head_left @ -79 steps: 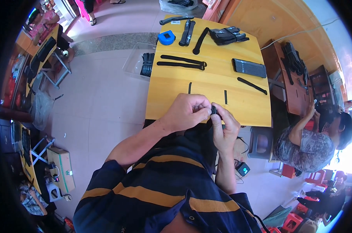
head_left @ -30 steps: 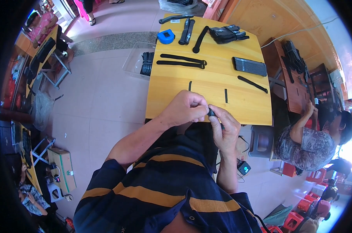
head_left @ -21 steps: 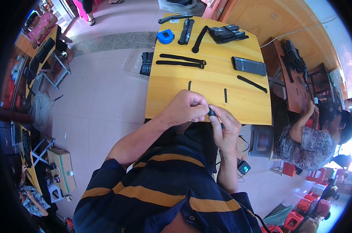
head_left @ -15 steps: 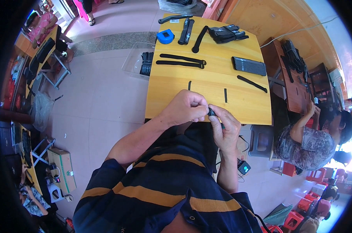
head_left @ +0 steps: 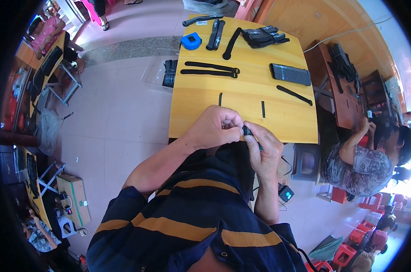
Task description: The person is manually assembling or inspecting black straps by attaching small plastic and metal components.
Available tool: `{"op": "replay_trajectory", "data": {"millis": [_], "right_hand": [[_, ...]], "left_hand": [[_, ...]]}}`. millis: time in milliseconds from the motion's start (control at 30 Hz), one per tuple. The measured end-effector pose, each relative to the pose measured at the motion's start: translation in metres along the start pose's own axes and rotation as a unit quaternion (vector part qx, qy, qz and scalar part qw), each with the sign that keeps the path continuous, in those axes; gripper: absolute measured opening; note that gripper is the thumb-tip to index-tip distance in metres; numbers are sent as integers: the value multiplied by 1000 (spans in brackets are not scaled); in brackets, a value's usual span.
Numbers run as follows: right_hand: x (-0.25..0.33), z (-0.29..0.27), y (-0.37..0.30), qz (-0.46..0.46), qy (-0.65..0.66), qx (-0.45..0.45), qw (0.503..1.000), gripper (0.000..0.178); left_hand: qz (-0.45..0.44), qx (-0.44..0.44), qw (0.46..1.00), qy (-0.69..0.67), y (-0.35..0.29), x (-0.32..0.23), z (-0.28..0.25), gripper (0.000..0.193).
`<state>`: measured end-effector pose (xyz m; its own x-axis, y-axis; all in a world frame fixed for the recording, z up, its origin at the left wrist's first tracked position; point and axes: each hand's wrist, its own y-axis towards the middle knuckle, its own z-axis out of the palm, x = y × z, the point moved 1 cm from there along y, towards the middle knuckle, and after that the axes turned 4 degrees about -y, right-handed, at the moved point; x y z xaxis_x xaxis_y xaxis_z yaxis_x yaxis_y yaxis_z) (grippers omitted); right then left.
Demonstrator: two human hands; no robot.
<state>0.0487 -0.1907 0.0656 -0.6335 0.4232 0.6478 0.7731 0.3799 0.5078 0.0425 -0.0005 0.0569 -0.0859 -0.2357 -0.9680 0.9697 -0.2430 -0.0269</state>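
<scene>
Just over the near edge of the yellow table, my two hands meet around a small black strap, which looks folded and is mostly hidden by fingers. My right hand grips it between thumb and fingers; a bit of green shows beside the palm. From the other side my left hand pinches at its edge, thumb and forefinger together. Beyond them two short black strips lie on the tabletop. Farther off are a pair of black straps with looped ends and a single strap at the right.
A flat bundle of straps, a loose pile of packed straps and a blue tape measure sit farther back. A clear bin stands left of the table. At right, a person works by a brown table, near a grey stool.
Both hands keep the same pinch on the black strap, with barely any finger movement. The whole view has shifted slightly.
</scene>
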Motion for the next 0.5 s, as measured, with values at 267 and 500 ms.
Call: {"op": "replay_trajectory", "data": {"millis": [267,500], "right_hand": [[0,0,-1,-23,-22,-2,999,24],[0,0,-5,-32,-44,-8,999,26]], "left_hand": [[15,-16,998,59,-2,1,1,4],[38,-31,993,108,-3,6,4,3]]}}
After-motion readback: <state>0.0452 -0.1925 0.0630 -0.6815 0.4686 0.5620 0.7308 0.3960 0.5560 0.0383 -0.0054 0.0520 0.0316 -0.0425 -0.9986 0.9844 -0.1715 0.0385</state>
